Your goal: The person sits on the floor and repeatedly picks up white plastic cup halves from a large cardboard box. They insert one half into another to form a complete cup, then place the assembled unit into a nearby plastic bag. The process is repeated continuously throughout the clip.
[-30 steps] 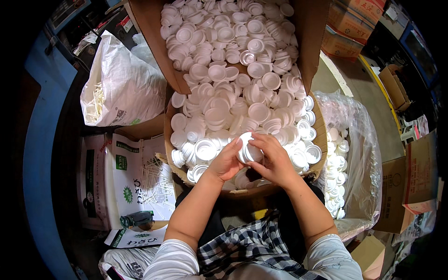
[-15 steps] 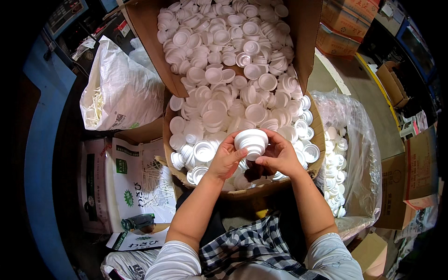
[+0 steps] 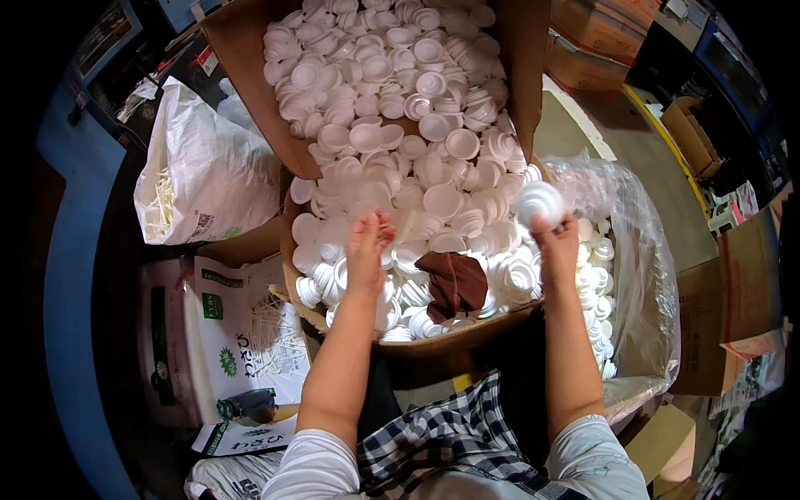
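Note:
My right hand (image 3: 557,254) holds a white, stepped, round plastic piece (image 3: 538,202) up at the right rim of the carton; the piece is slightly blurred. Over the left part of the pile, my left hand (image 3: 367,250) is empty, its fingers loosely bent and apart. A heap of similar white plastic pieces (image 3: 443,200) fills the cardboard carton (image 3: 467,335) in front of me. On the heap, between my hands, lies a crumpled dark brown cloth (image 3: 457,285). Right of the carton, a clear plastic bag (image 3: 646,283) contains more of these white pieces.
A white woven sack (image 3: 221,179) with thin white sticks stands at the left. Below it, a printed carton (image 3: 217,333) has more sticks lying on it. Orange-brown cartons (image 3: 587,62) are stacked at the far right, and another cardboard box (image 3: 754,283) stands at the right edge.
My hands have parted. The right one carried the white piece right, toward the clear bag; the left one let go and moved left. The brown cloth now shows fully on the heap.

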Action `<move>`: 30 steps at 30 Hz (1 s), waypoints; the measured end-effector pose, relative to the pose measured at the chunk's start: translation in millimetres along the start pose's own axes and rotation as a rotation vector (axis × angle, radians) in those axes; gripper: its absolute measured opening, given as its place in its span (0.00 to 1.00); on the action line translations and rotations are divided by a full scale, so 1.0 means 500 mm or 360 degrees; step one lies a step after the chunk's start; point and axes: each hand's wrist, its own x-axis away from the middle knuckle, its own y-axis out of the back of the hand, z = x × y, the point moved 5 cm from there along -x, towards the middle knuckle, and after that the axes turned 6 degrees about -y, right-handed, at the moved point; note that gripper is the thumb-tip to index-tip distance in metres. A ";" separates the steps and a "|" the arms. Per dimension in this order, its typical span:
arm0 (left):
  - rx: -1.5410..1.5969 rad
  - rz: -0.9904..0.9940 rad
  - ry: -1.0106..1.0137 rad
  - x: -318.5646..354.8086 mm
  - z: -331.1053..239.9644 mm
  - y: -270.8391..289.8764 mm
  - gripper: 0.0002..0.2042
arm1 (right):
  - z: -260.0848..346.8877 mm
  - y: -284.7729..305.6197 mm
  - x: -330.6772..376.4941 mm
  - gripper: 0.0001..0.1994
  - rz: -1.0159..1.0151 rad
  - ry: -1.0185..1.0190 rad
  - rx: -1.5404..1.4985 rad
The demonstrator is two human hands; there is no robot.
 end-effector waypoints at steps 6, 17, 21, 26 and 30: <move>-0.1553 0.0251 -0.0680 -0.024 0.018 -0.015 0.11 | -0.010 0.205 -0.076 0.30 -0.0500 -0.0601 -0.0792; -0.2407 0.0483 -0.0490 -0.013 0.071 -0.010 0.28 | -0.106 0.517 -0.120 0.24 -0.1440 -0.0605 -0.0551; -0.2230 0.0377 -0.0702 0.004 0.039 -0.035 0.29 | -0.236 0.633 -0.062 0.25 -0.1888 -0.0704 -0.0306; -0.1868 0.0350 -0.0665 0.007 0.032 -0.032 0.26 | -0.351 0.675 -0.041 0.10 -0.1371 -0.1376 0.0311; -0.1552 0.0271 -0.0502 0.013 0.015 -0.034 0.24 | -0.340 0.629 -0.062 0.23 -0.1332 -0.1303 0.0361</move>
